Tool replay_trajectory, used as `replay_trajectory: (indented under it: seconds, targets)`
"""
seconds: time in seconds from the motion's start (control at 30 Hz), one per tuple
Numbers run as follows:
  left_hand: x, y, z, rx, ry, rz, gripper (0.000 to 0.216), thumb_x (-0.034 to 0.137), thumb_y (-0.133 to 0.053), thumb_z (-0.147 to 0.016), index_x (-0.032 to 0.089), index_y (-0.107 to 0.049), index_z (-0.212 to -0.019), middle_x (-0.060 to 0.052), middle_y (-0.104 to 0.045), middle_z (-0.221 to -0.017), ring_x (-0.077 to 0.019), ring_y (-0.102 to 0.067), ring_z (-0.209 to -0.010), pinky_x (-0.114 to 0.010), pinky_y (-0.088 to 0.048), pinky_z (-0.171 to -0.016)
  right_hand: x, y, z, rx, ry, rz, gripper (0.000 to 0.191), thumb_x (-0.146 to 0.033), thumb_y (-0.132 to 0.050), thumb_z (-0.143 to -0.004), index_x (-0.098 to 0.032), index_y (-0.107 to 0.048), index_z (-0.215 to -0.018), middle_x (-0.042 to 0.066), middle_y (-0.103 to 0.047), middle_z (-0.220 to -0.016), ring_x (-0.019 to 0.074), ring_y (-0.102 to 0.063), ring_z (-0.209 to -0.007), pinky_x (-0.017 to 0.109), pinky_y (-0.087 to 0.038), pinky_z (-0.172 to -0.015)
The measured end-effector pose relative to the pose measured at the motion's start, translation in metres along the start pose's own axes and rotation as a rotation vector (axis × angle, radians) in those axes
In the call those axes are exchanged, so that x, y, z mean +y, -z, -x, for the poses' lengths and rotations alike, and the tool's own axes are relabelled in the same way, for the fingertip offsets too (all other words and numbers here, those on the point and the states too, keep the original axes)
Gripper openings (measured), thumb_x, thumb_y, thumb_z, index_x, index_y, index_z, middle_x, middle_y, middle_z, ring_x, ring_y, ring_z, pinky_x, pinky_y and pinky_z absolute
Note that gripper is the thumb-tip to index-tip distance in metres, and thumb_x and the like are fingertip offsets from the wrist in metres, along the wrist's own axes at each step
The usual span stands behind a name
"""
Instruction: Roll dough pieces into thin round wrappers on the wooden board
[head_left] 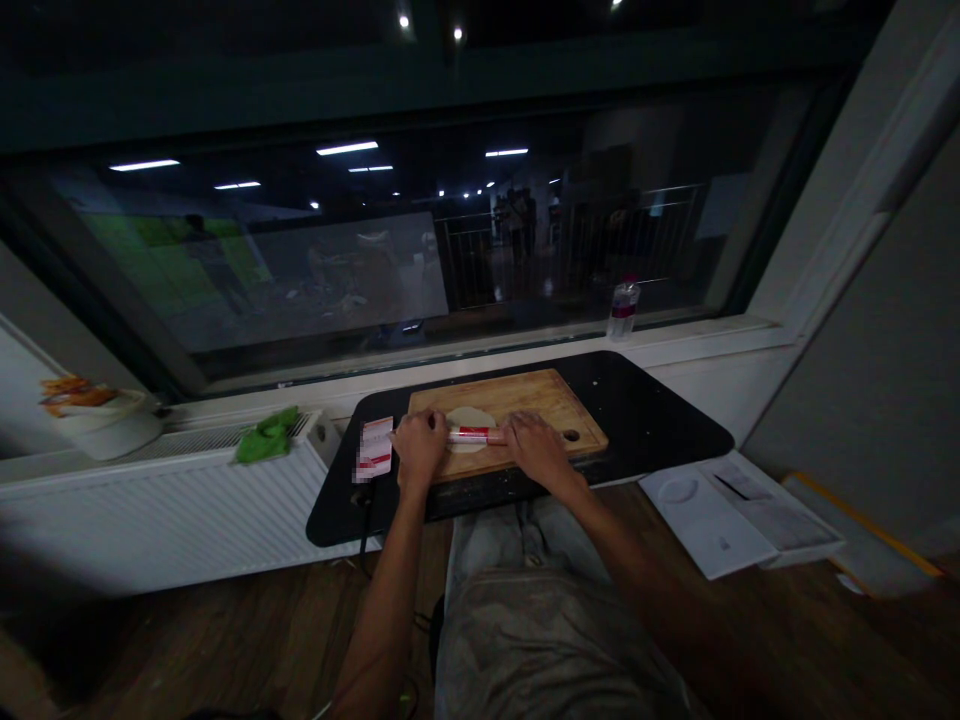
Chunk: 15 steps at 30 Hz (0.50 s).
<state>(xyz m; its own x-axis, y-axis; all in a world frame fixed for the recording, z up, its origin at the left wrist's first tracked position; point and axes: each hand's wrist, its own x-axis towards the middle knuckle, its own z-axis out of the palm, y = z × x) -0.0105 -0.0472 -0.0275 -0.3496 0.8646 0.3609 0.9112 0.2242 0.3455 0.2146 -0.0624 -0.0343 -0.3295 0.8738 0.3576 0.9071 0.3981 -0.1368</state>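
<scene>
A wooden cutting board (pixel 536 388) lies on the black table. On it rests a flat, round, pale sheet of dough (pixel 471 415). Across the dough lies a rolling pin (pixel 474 436) with a red and white label round its middle. My left hand (pixel 420 442) is closed on the pin's left end, near the board's left edge. The right end is under my right hand (pixel 535 448), whose fingers curl over it. Both hands hide the pin's ends. Just left of my left hand is a pink and white packet (pixel 375 448).
The black table (pixel 652 420) stands against the window sill, where a water bottle (pixel 622 308) stands. A green cloth (pixel 267 434) and a white pot (pixel 112 425) are at the left by the radiator (pixel 187 520). White flat boxes (pixel 712 515) lie at the right below the table.
</scene>
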Motion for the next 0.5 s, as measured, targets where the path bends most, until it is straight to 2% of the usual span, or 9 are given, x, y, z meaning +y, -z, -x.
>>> replay_trajectory:
  seconds: [0.27,0.37,0.5]
  targets:
    - [0.000,-0.003,-0.002,-0.066,-0.114,-0.086,0.047,0.041,-0.041,-0.111,0.020,-0.080,-0.126,-0.020,-0.072,-0.138,-0.0386,-0.060,-0.127,-0.051,-0.049,-0.100,0.010,-0.004,-0.020,-0.007,0.037,0.038,0.046,-0.029,-0.033,-0.118,-0.017,-0.077,-0.124,0.014,-0.078,-0.130,0.0270,-0.068,-0.124,0.036,-0.044,-0.115]
    - [-0.004,-0.005,-0.004,-0.075,-0.134,-0.101,0.046,0.042,-0.040,-0.111,0.022,-0.077,-0.133,-0.020,-0.070,-0.140,-0.0377,-0.060,-0.127,-0.050,-0.048,-0.100,0.006,0.003,-0.026,-0.025,-0.010,0.065,0.047,-0.030,-0.033,-0.117,-0.016,-0.078,-0.123,0.014,-0.079,-0.128,0.0281,-0.069,-0.123,0.036,-0.046,-0.111]
    - [-0.007,-0.006,-0.009,-0.090,-0.158,-0.107,0.046,0.043,-0.039,-0.113,0.023,-0.074,-0.136,-0.019,-0.068,-0.145,-0.0361,-0.059,-0.132,-0.051,-0.045,-0.109,0.005,0.006,-0.034,-0.040,-0.089,0.079,0.050,-0.031,-0.032,-0.117,-0.016,-0.079,-0.122,0.016,-0.079,-0.128,0.0279,-0.070,-0.122,0.036,-0.049,-0.107]
